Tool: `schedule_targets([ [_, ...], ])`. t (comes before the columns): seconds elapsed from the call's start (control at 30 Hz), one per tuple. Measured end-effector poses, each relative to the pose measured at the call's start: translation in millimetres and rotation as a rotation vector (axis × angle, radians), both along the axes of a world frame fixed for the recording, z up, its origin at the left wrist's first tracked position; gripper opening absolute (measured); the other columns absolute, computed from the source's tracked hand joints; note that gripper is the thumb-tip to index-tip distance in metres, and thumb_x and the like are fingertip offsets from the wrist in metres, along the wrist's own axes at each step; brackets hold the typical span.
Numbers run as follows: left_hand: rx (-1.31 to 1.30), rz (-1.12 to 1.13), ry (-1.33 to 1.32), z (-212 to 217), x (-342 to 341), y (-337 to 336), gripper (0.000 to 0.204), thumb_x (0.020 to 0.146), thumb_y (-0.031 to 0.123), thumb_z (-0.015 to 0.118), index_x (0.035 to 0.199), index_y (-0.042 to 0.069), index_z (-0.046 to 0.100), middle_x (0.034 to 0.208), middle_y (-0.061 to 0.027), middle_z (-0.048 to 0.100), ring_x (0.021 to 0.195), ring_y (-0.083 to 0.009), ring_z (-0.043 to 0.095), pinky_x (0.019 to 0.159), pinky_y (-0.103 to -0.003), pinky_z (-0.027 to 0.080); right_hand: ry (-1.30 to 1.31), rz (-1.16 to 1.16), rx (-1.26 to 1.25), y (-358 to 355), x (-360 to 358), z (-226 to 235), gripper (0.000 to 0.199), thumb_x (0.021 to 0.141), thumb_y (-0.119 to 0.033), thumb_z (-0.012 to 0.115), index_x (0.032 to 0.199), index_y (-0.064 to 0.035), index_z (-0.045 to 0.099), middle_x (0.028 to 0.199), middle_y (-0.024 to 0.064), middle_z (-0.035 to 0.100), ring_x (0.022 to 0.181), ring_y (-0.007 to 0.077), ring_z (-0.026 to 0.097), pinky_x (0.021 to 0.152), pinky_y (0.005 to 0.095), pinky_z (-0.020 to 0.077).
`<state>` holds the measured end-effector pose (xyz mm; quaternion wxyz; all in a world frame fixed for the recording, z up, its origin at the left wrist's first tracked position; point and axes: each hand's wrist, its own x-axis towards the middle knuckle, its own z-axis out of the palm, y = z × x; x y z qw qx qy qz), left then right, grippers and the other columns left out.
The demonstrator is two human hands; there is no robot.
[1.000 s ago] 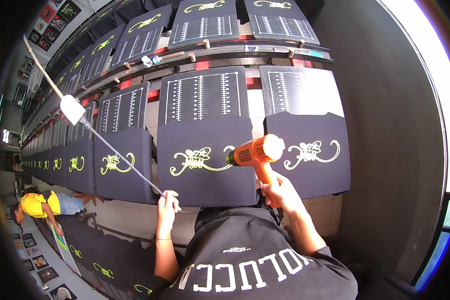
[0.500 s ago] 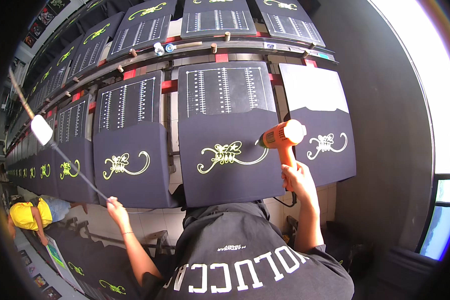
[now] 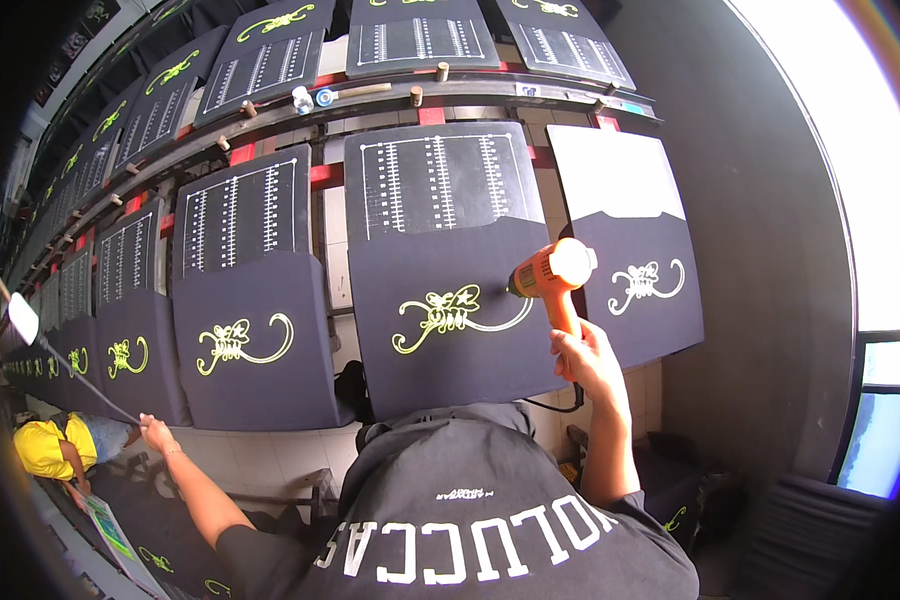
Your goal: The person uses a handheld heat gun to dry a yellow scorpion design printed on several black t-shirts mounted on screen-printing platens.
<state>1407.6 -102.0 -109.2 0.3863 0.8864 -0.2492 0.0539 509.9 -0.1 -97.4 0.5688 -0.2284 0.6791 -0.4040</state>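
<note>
My right hand is wrapped round the handle of an orange heat gun. Its nozzle points left, over the green-yellow line print on a dark fabric piece that covers the lower part of a ruled black board. A black cord hangs below the gun's handle. Off to the left, my left hand pinches a dark cord, stretched up and leftward to a white block, which looks like a socket or connector.
Boards with printed dark fabric line the left; another lies at right beside a dark wall. Behind runs a rail with pegs. At lower left a person in yellow bends over a green frame.
My left hand has moved left and slightly down, taking the cord and white block along. The heat gun has shifted slightly left, still above the print's right side.
</note>
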Motion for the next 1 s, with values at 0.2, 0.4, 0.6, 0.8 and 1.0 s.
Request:
schedule_targets([
  [0.2,0.277,-0.031,-0.117,-9.6,-69.5,-32.1,0.062,0.103,0.053,0.042,0.117,-0.003,0.066,0.118,-0.0186,0.070,0.112,-0.0360,0.064,0.098,-0.044,0.045,0.072,0.017,0.037,-5.0,11.7,13.4,0.025,0.094,-0.022,0.065,0.109,-0.0027,0.061,0.079,0.0008,0.060,0.055,0.0063,0.055,0.046,0.0217,0.0403],
  [0.4,0.354,-0.108,-0.190,-19.3,-59.4,-46.0,0.059,0.102,0.052,0.042,0.118,0.000,0.065,0.118,-0.0196,0.070,0.112,-0.0408,0.063,0.097,-0.048,0.045,0.067,0.017,0.036,-5.3,13.3,12.1,0.026,0.093,-0.023,0.065,0.110,-0.0031,0.061,0.079,0.0004,0.061,0.056,0.0063,0.055,0.048,0.0221,0.0416],
  [0.6,0.363,-0.172,-0.118,-30.4,-53.2,-45.1,0.056,0.101,0.046,0.046,0.122,-0.003,0.062,0.123,-0.0235,0.066,0.115,-0.0412,0.062,0.098,-0.047,0.044,0.084,-0.003,0.040,-5.0,16.7,11.2,0.025,0.091,-0.022,0.067,0.104,-0.0011,0.061,0.076,0.0019,0.062,0.056,0.0078,0.056,0.048,0.0241,0.0428],
  [0.8,0.250,-0.222,-0.047,-50.1,-31.2,-42.8,0.047,0.102,0.040,0.050,0.121,-0.002,0.062,0.116,-0.0188,0.068,0.106,-0.0303,0.064,0.094,-0.041,0.046,0.092,-0.001,0.037,-7.4,17.8,11.9,0.023,0.091,-0.023,0.067,0.099,-0.0018,0.060,0.075,0.0022,0.062,0.055,0.0079,0.056,0.047,0.0242,0.0425],
  [1.0,0.275,-0.274,0.059,-58.9,-40.4,-49.3,0.045,0.103,0.038,0.050,0.119,-0.002,0.062,0.109,-0.0132,0.068,0.099,-0.0246,0.063,0.090,-0.037,0.047,0.123,-0.008,0.026,-7.6,15.1,4.2,0.022,0.092,-0.023,0.067,0.095,-0.0025,0.060,0.074,0.0022,0.062,0.053,0.0081,0.055,0.046,0.0246,0.0419],
])
